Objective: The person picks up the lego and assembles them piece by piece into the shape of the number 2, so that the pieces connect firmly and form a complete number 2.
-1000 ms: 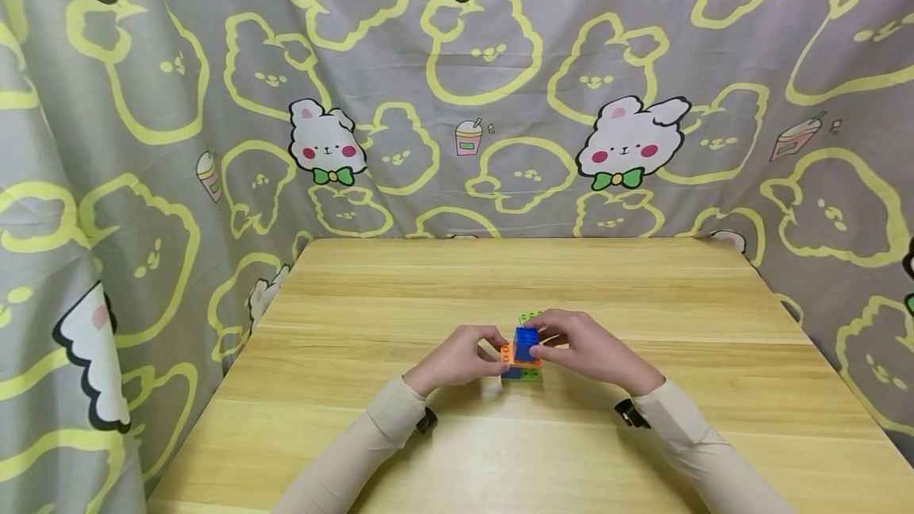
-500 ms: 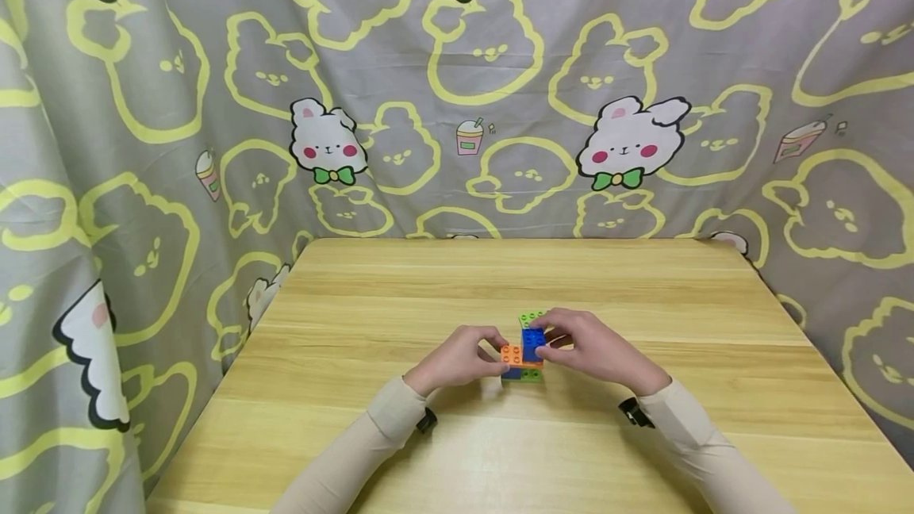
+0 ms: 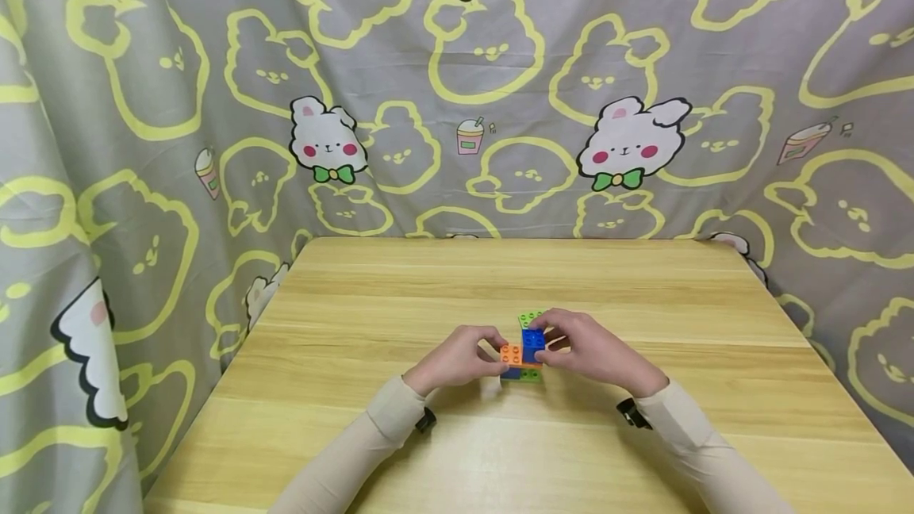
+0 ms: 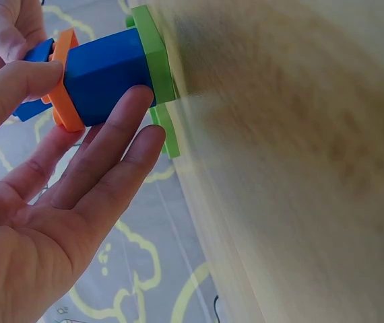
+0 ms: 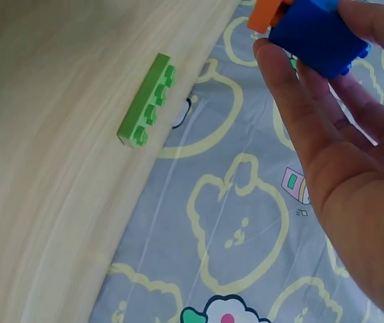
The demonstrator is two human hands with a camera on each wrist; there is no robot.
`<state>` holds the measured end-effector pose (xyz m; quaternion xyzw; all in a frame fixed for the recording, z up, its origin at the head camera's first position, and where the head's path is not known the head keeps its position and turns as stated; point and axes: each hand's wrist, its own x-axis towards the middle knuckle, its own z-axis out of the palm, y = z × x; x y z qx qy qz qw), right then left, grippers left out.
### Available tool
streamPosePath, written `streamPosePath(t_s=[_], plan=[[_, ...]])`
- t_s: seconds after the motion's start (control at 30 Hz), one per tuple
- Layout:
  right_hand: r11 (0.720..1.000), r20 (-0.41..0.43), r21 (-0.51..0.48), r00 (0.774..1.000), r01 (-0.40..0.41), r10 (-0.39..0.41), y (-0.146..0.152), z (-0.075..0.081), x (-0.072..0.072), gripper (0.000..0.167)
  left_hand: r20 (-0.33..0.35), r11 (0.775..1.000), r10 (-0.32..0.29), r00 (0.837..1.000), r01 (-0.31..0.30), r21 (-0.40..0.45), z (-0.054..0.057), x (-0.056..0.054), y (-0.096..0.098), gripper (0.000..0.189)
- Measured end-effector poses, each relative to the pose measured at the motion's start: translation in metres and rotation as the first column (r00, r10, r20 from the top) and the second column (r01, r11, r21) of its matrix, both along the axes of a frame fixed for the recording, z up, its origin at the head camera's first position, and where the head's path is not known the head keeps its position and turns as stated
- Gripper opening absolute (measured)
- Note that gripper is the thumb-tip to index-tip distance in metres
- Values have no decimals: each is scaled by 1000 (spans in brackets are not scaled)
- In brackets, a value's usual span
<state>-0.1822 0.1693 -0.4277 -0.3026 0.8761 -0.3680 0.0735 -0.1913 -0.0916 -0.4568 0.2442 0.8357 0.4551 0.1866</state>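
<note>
My left hand (image 3: 460,357) pinches a thin orange toy building plate (image 3: 510,354) between thumb and fingers. Under it, in the left wrist view, a blue brick (image 4: 108,74) stands on a green plate (image 4: 153,54), with other fingertips lying along that brick. My right hand (image 3: 589,346) grips a second blue brick (image 3: 532,345) by its sides, over the right part of the orange plate. Several orange studs show to its left. Whether this upper brick is pressed fully down cannot be seen.
Another green studded plate (image 5: 143,97) lies on the wooden table (image 3: 400,284) just behind the stack, partly hidden by my right hand in the head view. A patterned grey curtain (image 3: 400,62) hangs behind and beside the table.
The upper blue brick has shifted slightly right with my right hand, uncovering more orange studs. Over the last half second it barely moves. My left hand has kept its place.
</note>
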Motion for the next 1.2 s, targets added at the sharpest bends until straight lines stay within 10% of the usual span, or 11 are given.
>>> streamPosePath(t_s=[1.2], plan=[[999,3,-22,1000,-28,28,-5,-6,0,33,-18,1000,-9,1000,9,-10,-1,-1,-1,19]])
